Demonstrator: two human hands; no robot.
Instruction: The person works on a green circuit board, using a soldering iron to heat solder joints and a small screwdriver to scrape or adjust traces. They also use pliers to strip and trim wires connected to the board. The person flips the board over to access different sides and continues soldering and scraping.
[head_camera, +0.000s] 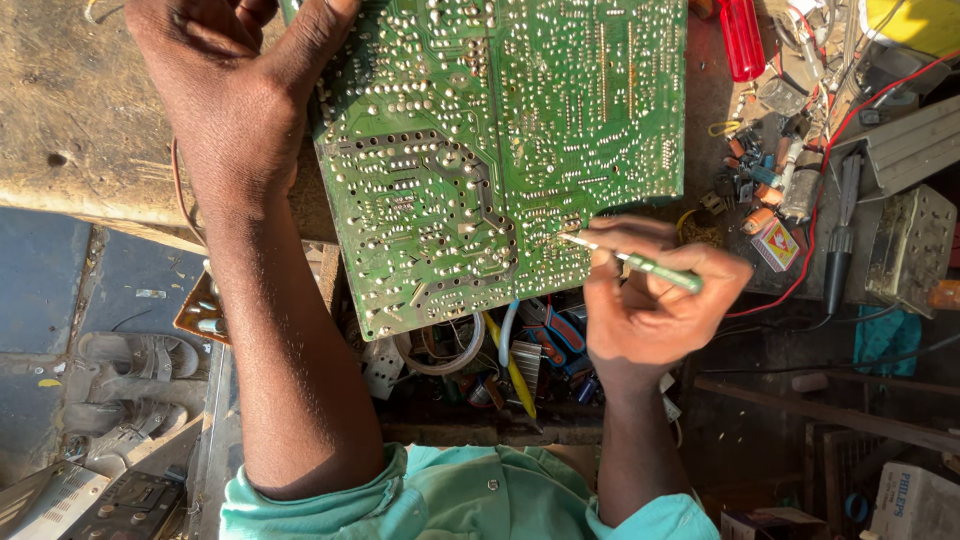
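Note:
A large green circuit board lies solder side up on a worn workbench. My left hand grips the board's upper left edge, fingers curled over it. My right hand holds a thin green-handled tool like a pen. Its metal tip touches the solder joints near the board's lower right edge.
Loose wires, a yellow cable and small parts hang below the board. A red-handled screwdriver, pliers, a small box and scattered components lie to the right. Sandals rest on the floor at lower left.

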